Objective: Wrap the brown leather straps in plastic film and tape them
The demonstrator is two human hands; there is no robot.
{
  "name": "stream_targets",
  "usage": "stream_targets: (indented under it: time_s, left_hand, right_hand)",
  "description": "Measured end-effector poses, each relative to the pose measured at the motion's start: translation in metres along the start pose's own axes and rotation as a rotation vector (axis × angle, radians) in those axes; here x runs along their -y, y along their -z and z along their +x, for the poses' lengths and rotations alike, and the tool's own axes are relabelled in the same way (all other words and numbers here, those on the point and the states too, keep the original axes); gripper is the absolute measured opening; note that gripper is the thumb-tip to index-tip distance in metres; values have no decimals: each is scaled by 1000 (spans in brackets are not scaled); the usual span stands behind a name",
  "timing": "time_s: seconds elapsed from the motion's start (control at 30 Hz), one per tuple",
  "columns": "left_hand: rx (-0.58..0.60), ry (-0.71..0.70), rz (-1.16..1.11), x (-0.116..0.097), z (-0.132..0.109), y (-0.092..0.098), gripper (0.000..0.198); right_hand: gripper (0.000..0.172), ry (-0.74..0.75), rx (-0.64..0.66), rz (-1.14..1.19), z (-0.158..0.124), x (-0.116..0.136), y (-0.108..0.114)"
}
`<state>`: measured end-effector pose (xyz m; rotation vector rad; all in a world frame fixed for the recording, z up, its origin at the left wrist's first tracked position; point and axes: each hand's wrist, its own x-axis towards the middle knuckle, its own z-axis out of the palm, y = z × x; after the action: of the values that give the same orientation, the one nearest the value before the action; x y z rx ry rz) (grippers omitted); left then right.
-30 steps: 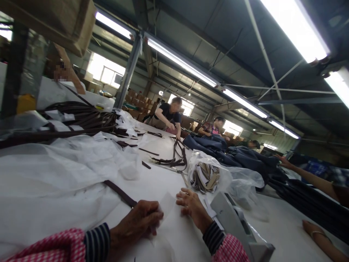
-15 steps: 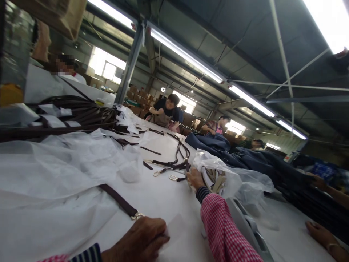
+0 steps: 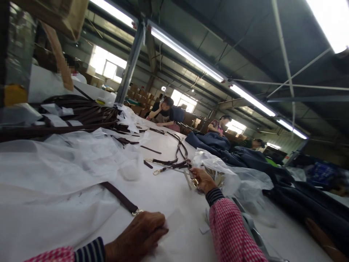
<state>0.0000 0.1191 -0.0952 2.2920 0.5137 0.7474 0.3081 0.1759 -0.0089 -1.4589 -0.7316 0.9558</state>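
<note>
Looks like a factory workshop, judging by tube lights [image 3: 187,54] beneath a metal roof [image 3: 245,40], a steel column [image 3: 130,63], stacked cardboard boxes [image 3: 140,97], and a long white worktop [image 3: 160,191] strewn with dark straps [image 3: 120,197] and navy fabric [image 3: 209,143], several people [image 3: 164,116] around it.

Hands and sleeves are covering parts of the work on the white table [image 3: 169,189].
The left hand [image 3: 137,233] is hiding one end of the metal clasp [image 3: 137,212] on the wider brown strap [image 3: 120,197], along with whatever lies under its fingers; its checked sleeve is running off the picture. The right hand [image 3: 202,179] is concealing part of the thinner brown strap [image 3: 181,165] and some scraps [image 3: 220,178] in the plastic bag [image 3: 231,174]. The right sleeve [image 3: 236,229] is screening most of the grey device [image 3: 253,225]. The table's near edge is falling outside the view; toward its right edge, a co-worker's forearm [image 3: 320,235] is blurring.
</note>
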Motion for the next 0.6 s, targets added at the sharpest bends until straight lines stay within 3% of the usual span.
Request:
stream_targets:
  time_s: [0.07, 0.2, 0.33, 0.43, 0.53, 0.6]
  left_hand:
    - [-8, 0, -103, 4, 3, 1, 37]
    - [27, 133, -458, 4, 9, 6, 34]
    - [95, 188, -724, -27, 1, 0, 37]
    - [193, 227, -863, -66, -15, -14, 39]
    - [179, 224, -918, -103, -38, -30, 39]
    - [152, 203, -929, -122, -55, -40, 38]
  right_hand:
    - [16, 26, 75, -13, -39, 10, 14]
    - [27, 66, 224, -27, -137, 10, 38]
    - [20, 56, 351, -40, -220, -6, 47]
    - [19, 12, 380, 54, -251, -21, 48]
    - [26, -57, 415, 207, -261, -39, 49]
    - [42, -119, 450, 260, -264, -51, 50]
